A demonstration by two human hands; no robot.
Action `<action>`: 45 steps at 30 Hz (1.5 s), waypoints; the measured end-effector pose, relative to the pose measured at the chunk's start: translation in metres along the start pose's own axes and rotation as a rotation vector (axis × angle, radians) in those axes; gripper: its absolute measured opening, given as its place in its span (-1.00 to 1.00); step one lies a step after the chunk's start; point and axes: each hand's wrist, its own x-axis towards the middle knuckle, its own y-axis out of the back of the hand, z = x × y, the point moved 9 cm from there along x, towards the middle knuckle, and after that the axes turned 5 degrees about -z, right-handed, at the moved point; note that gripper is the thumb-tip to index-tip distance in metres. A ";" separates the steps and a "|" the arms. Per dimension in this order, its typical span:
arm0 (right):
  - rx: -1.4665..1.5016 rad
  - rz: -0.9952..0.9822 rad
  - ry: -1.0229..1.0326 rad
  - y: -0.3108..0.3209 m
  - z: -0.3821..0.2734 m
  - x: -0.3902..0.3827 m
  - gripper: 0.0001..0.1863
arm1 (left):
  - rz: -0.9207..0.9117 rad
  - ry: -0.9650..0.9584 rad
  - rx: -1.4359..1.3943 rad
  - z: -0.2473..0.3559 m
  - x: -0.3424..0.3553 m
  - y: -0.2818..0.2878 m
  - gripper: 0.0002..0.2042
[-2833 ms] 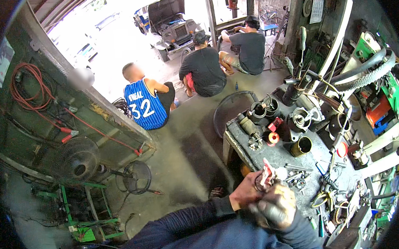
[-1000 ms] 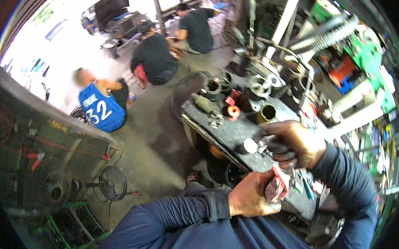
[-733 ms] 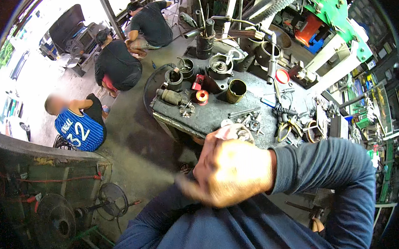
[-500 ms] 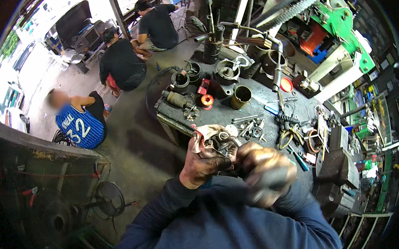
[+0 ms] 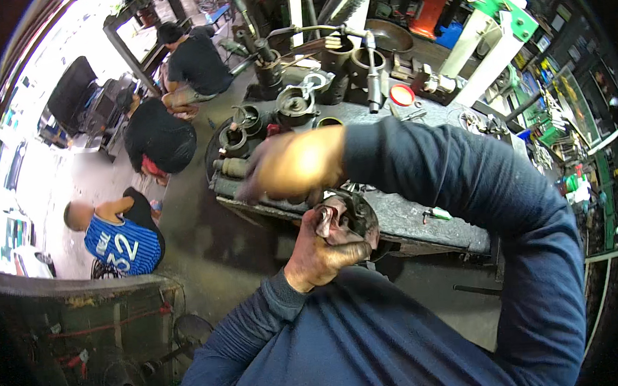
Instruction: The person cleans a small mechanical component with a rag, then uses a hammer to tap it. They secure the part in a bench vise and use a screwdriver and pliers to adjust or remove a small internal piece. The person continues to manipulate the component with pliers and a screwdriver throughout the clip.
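Note:
My left hand (image 5: 314,255) grips a dark, greasy metal part (image 5: 362,221), with a stained pinkish rag (image 5: 330,213) bunched between the palm and the metal. My right hand (image 5: 297,165) reaches across to the left, over the near left side of the workbench (image 5: 432,231). Motion smears its fingers, so what they hold, if anything, is not visible. Close to it lie a cylindrical metal motor-like part (image 5: 231,167) and an open metal pot (image 5: 233,139). My right forearm hides much of the bench top.
A round metal housing (image 5: 295,103), a red-rimmed lid (image 5: 402,95) and a pipe handle (image 5: 373,83) stand on the far bench. People crouch on the floor at left, one in a blue striped jersey (image 5: 124,240). A green-and-white frame (image 5: 487,33) rises at right.
My right hand has swung from beside the metal part up and left over the bench. My left hand keeps hold of the part and rag. The view has turned rightward.

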 end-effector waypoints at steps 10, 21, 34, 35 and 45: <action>-0.349 0.772 0.634 -0.042 -0.063 -0.115 -0.61 | 0.360 -0.159 -0.383 -0.001 -0.010 0.064 -0.33; 1.698 0.776 -0.008 0.052 0.061 -0.070 -0.63 | 0.083 -0.193 0.004 0.032 0.009 0.032 -0.60; -0.744 0.536 0.636 -0.029 -0.101 -0.123 -0.71 | 0.250 -0.253 -0.247 0.014 0.003 0.060 -0.45; -0.456 0.854 0.611 -0.011 -0.075 -0.144 -0.71 | 0.369 -0.137 -0.241 0.003 0.001 0.062 -0.45; 1.669 0.552 0.184 0.066 0.094 -0.069 -0.70 | 0.167 -0.123 -0.154 0.010 0.022 0.034 -0.56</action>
